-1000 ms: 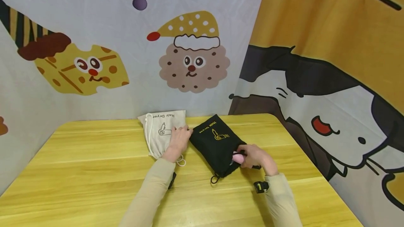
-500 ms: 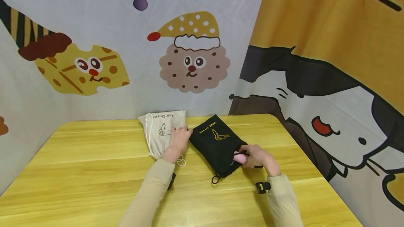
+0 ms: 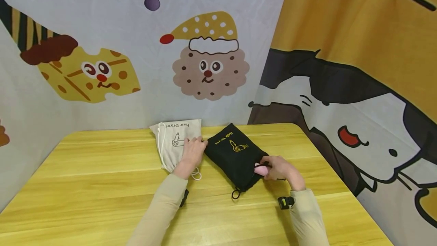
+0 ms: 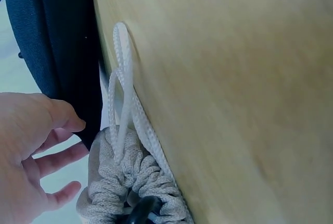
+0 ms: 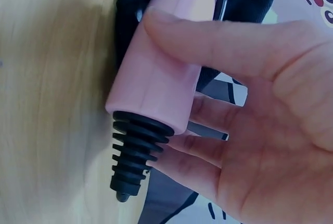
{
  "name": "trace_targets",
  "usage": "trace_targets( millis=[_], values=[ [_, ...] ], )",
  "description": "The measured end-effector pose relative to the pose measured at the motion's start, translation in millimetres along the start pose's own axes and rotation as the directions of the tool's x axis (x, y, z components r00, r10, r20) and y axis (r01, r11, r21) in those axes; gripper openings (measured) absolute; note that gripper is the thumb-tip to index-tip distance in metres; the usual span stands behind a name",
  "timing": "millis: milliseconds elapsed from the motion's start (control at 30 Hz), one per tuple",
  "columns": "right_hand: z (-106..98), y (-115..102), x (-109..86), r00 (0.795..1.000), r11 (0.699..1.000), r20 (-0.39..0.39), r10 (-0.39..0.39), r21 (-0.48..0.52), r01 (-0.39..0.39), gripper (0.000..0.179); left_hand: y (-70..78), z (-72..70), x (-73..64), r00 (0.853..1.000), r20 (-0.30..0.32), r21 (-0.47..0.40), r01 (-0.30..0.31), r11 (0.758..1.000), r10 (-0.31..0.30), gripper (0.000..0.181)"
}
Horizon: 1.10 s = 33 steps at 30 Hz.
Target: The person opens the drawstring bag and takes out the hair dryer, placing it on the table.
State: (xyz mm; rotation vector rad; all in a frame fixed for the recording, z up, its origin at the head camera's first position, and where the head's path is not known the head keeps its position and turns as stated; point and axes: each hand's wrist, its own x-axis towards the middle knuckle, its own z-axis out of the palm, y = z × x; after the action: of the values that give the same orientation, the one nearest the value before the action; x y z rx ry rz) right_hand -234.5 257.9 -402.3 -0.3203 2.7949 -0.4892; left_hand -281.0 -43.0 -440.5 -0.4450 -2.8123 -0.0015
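A black drawstring bag (image 3: 225, 158), printed with a yellow hair dryer, lies on the table between my hands. My left hand (image 3: 192, 153) pinches its far left corner; in the left wrist view the thumb presses on the dark cloth (image 4: 78, 78). From the bag's near right mouth sticks out a pink hair dryer handle (image 5: 156, 73), ending in a ribbed black cord sleeve (image 5: 132, 153). My right hand (image 3: 280, 168) grips this handle, thumb on top and fingers underneath. The rest of the hair dryer is hidden inside the bag.
A beige drawstring bag (image 3: 170, 147) printed "Hair Dryer" lies just left of the black one, its white cord (image 4: 143, 120) trailing onto the wooden table (image 3: 102, 193). Behind the table hangs a cartoon-printed curtain (image 3: 112, 10).
My right hand and the pink handle have shifted slightly to the right. The black bag's near end and its cord loop have moved a little the same way. My left hand stays nearly still.
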Motion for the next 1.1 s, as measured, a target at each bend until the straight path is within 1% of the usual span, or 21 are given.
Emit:
trace_targets(
  millis=[167,267,333,567,700,733,767,933,967,1100],
  values=[
    [-1.6,0.3,-3.0,0.999,1.0,0.024,0.023,0.001,-0.023,0.045,0.1,-2.5,-0.4,1.0,0.016,-0.007,0.022,1.0,-0.022,0.033],
    [-2.1,1.1,-4.1,1.0,1.0,0.023,0.017,-0.011,-0.016,0.046,0.2,-3.9,-1.1,0.999,0.023,-0.008,0.031,0.999,-0.031,0.033],
    [-1.8,1.6,-4.3,1.0,1.0,0.009,0.011,-0.022,-0.01,0.045,0.5,-5.2,-2.0,0.999,0.032,-0.013,0.039,0.999,-0.038,0.034],
    [-0.2,4.1,0.9,0.994,0.992,-0.077,-0.08,-0.099,0.073,0.035,4.1,-10.2,-8.0,0.997,0.05,-0.014,0.061,0.998,-0.06,0.032],
    [0.3,5.6,3.2,0.994,0.991,-0.084,-0.069,-0.119,0.058,0.036,6.2,-11.5,-12.3,0.996,0.055,-0.014,0.069,0.998,-0.068,0.033],
    [0.9,6.4,3.7,0.995,0.992,-0.085,-0.061,-0.118,0.051,0.036,6.4,-10.4,-13.4,0.997,0.041,-0.014,0.068,0.998,-0.068,0.033],
    [1.4,6.9,3.9,0.995,0.991,-0.086,-0.058,-0.122,0.048,0.036,7.0,-11.0,-14.4,0.997,0.042,-0.013,0.071,0.997,-0.071,0.033],
    [2.1,9.9,4.8,0.995,0.991,-0.085,-0.06,-0.122,0.049,0.034,9.3,-15.8,-20.1,0.996,0.034,-0.015,0.086,0.996,-0.085,0.027],
    [2.0,10.4,4.7,0.995,0.991,-0.085,-0.06,-0.122,0.049,0.034,9.8,-18.0,-21.3,0.994,0.049,-0.019,0.094,0.995,-0.093,0.026],
    [0.9,12.1,3.8,0.995,0.991,-0.083,-0.061,-0.126,0.051,0.034,9.7,-18.6,-24.9,0.993,0.061,-0.035,0.105,0.994,-0.103,0.026]
  ],
)
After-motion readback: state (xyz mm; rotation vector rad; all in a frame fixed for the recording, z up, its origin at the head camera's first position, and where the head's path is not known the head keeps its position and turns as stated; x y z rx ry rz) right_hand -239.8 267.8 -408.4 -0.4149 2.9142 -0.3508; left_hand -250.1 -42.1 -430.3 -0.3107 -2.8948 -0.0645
